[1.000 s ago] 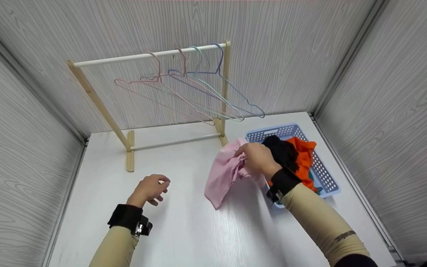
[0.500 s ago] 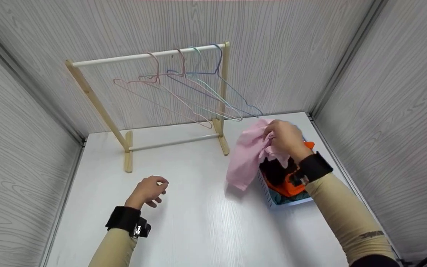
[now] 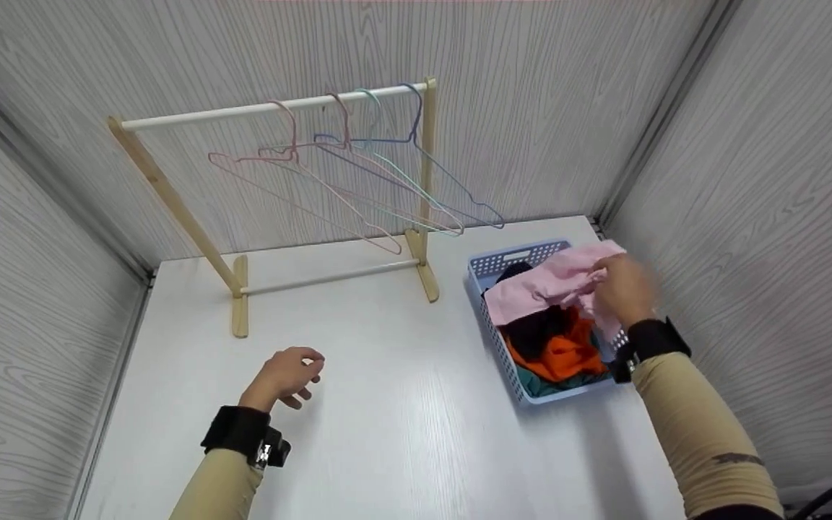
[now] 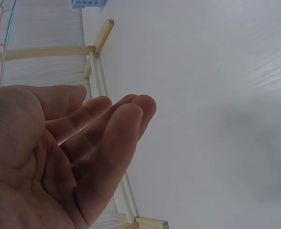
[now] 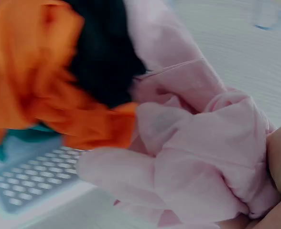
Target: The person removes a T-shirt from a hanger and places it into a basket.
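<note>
My right hand (image 3: 627, 289) grips a bunched pink cloth garment (image 3: 542, 285) over the right side of the blue basket (image 3: 524, 393). The garment's loose end spreads left across the basket's opening. Beneath it, inside the basket, lie an orange cloth (image 3: 568, 354), a black cloth (image 3: 531, 336) and a dark green cloth (image 3: 542, 384). In the right wrist view the pink fabric (image 5: 193, 162) fills the middle, and only part of the hand shows at the right edge. My left hand (image 3: 287, 375) hovers above the white table with loosely bent fingers and nothing in them.
A wooden rack with a white rail (image 3: 206, 114) stands at the back left. Several hangers hang from it, among them a pink hanger (image 3: 293, 155) and a blue hanger (image 3: 416, 137). Grey wood-grain walls (image 3: 770, 217) enclose the white table (image 3: 380, 404).
My right hand has carried the pink garment rightward, from left of the basket to over it. The left hand has stayed almost in place. The whole view has shifted slightly.
</note>
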The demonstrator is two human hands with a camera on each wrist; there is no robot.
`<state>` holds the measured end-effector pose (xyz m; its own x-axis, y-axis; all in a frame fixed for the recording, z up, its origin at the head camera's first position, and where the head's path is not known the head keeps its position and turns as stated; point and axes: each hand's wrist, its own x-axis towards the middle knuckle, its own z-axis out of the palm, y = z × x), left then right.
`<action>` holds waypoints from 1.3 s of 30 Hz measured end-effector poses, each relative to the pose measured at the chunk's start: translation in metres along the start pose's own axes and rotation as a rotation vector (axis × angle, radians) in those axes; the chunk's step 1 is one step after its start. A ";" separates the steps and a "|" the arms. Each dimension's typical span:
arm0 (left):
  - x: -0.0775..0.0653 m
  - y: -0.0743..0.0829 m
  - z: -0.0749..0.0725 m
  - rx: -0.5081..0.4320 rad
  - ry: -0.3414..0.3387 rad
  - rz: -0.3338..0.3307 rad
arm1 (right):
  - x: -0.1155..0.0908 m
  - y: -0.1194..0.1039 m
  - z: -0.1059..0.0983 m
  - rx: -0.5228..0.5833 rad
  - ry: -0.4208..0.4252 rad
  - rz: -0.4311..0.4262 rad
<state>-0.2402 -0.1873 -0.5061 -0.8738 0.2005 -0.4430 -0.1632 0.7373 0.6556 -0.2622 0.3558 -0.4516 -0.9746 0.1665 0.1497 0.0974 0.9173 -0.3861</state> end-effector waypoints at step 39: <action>-0.006 -0.009 0.006 -0.023 0.000 -0.072 | 0.004 0.013 0.140 0.080 -0.406 0.161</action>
<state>-0.2305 -0.1906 -0.5129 -0.8597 0.1473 -0.4890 -0.2357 0.7349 0.6358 -0.2935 0.3181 -0.5837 -0.9499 0.1348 -0.2819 0.2544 0.8576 -0.4471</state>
